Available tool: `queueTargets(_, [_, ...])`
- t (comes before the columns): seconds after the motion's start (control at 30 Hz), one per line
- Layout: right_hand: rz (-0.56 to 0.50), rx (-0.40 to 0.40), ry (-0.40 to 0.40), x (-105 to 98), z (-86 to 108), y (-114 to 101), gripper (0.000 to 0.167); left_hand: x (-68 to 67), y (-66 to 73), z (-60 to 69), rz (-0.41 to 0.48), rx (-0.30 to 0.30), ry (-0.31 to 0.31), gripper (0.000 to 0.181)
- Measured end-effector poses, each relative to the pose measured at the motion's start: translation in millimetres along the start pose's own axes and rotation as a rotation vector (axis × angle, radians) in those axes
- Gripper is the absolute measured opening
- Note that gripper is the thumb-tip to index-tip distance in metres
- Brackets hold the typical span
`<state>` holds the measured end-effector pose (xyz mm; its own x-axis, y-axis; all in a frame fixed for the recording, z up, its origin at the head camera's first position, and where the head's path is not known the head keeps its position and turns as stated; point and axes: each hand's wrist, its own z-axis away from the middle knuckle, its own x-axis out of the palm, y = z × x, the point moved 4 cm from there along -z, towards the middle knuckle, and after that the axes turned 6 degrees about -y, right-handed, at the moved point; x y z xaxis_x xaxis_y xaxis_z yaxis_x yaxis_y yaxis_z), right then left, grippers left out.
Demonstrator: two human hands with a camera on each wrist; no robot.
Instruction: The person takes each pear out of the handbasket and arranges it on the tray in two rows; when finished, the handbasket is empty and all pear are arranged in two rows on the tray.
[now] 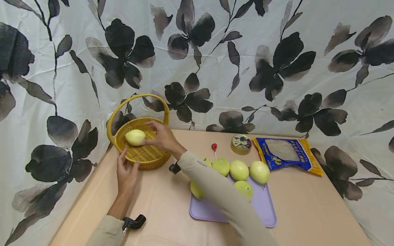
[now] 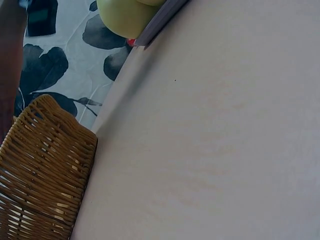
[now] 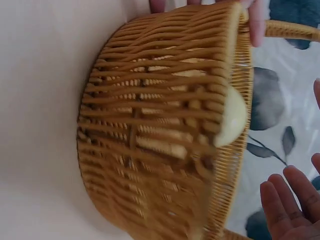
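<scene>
A yellow wicker basket (image 1: 147, 164) with a tall hooped handle stands at the table's left. One pale yellow-green round fruit (image 1: 135, 137) lies inside it; in the right wrist view the fruit (image 3: 233, 117) shows above the rim. My right hand (image 1: 161, 138) is over the basket beside that fruit, its fingers spread and apart from it in the right wrist view. With my left hand (image 1: 127, 172) I hold the basket's near left rim, one finger over the edge and others against the outer wall. The left wrist view shows the basket's woven side (image 2: 45, 170).
A lilac tray (image 1: 209, 215) bears several similar fruits (image 1: 239, 170), partly hidden by my right sleeve (image 1: 221, 191). Behind it lie a red lollipop (image 1: 214, 147), a round tin (image 1: 241, 144) and a blue-and-yellow packet (image 1: 286, 153). A floral cloth (image 1: 221, 78) hangs along the table's back.
</scene>
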<state>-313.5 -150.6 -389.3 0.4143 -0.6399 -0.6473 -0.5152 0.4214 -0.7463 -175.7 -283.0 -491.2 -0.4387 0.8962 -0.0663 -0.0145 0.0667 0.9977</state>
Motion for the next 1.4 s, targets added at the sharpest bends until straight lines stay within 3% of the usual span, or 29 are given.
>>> queueTargets(0.2, [0.035,0.044,-0.038,24.1,-19.9,3.1,0.075,-3.1,2.8,1.5,-0.018,0.014,0.017,0.076])
queueTargets(0.37, [-0.023,0.084,-0.053,39.2,-29.2,7.1,0.076,-4.1,0.9,3.3,-0.017,0.019,0.022,0.076])
queueTargets(0.83, [0.012,0.164,-0.089,54.5,-48.0,17.8,0.075,-0.3,-1.5,2.2,-0.022,0.010,0.003,0.074])
queueTargets(0.97, [0.056,0.131,-0.111,58.7,-53.6,17.7,0.075,-0.7,-1.3,3.0,-0.028,0.013,0.004,0.075])
queueTargets(1.2, [0.283,0.035,-0.158,66.0,-59.4,17.3,0.079,-0.7,-1.9,1.8,-0.023,0.019,0.000,0.075])
queueTargets(1.4, [0.297,0.021,-0.151,67.5,-59.5,16.4,0.077,-1.5,-0.6,0.9,-0.038,0.013,-0.003,0.076])
